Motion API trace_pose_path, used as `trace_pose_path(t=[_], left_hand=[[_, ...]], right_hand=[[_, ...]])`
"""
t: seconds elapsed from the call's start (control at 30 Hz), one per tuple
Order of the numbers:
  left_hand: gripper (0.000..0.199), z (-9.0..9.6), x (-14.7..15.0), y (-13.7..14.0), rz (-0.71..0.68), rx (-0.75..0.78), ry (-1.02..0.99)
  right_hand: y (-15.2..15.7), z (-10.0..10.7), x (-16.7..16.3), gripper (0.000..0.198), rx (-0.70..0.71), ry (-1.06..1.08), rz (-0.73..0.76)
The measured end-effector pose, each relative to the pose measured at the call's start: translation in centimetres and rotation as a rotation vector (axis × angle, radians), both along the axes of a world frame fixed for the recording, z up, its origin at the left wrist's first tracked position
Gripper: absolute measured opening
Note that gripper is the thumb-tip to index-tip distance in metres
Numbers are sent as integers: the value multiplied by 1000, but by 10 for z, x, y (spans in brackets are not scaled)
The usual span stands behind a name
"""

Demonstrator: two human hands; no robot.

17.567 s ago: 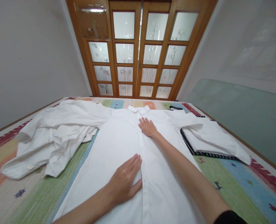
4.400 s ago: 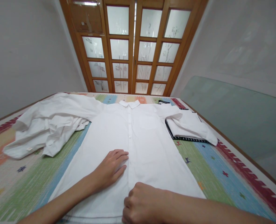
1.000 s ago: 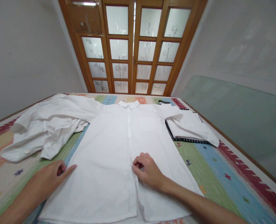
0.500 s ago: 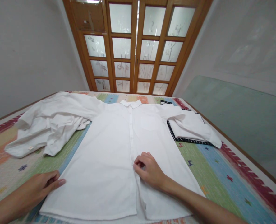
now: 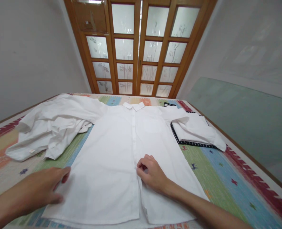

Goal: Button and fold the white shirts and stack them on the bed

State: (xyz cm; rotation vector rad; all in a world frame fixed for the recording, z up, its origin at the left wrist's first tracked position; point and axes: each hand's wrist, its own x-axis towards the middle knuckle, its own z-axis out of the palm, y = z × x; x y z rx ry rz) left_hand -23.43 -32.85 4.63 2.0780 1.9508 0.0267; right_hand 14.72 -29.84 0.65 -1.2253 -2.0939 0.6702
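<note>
White shirt point(image 5: 107, 162) is laid out flat right in the middle, collar point(image 5: 133, 106) at 12 o'clock. My left hand point(image 5: 39, 187) is out at 8 by its side edge, thumb and fingers well apart, bit blurry. Right hand point(image 5: 153, 174) sits toward 5 at the button strip point(image 5: 133, 140), fingers curled in near the thumb, can't tell if they're clamped on cloth. Crumpled white cloth point(image 5: 57, 135) at 10
</note>
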Motion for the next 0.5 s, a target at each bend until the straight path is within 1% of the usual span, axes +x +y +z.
trace_pose_path(t=[0.03, 0.07, 0.13, 0.2, 0.27, 0.37, 0.43, 0.5], left_hand=[[25, 10, 20, 6, -109, -83, -23], [23, 19, 42, 12, -196, -116, -63], [25, 27, 88, 20, -349, -83, -140], [22, 25, 129, 25, -461, -35, -158], [20, 16, 160, 30, -561, 9, -165], [19, 0, 184, 38, -607, 30, -143], [18, -7, 190, 43, -610, 25, -153], [18, -10, 194, 45, -610, 26, -184]], right_hand=[[0, 0, 0, 16, 7, 11, -1], [0, -1, 0, 16, 11, 21, 1], [1, -2, 1, 16, 11, 37, 5], [1, -2, 1, 16, 1, 45, -2], [1, -2, 1, 16, -16, 49, -11], [1, -1, 1, 16, -28, 58, -5], [2, 0, 1, 16, -22, 54, 7], [2, 0, 1, 17, -16, 45, 14]])
